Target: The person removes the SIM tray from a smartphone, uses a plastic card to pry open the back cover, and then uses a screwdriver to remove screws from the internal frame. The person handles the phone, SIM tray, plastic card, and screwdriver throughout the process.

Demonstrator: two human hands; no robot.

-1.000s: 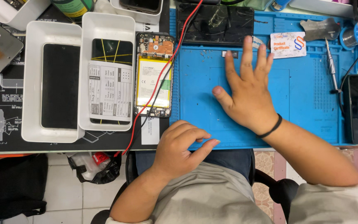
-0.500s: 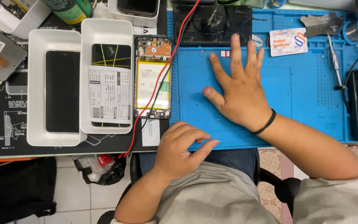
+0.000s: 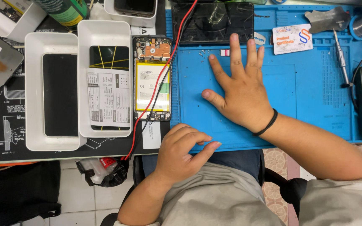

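Blue silicone covers the work mat, and I see my right hand lying flat on it, fingers spread wide, palm down, holding nothing. My left hand sits at the near edge of the mat, fingers curled loosely toward the thumb; I can make out nothing in its grasp. Just left of the mat lies an opened phone, back cover off, its yellow-labelled battery and circuit board exposed, with a red wire and a black one running across it. Left of that stand two white trays side by side: the nearer-to-phone tray holds a dark phone bound with yellow bands under a printed paper sheet; the outer tray holds a dark-screened phone lying flat. At the far edge of the mat rests a black phone with a cracked screen.
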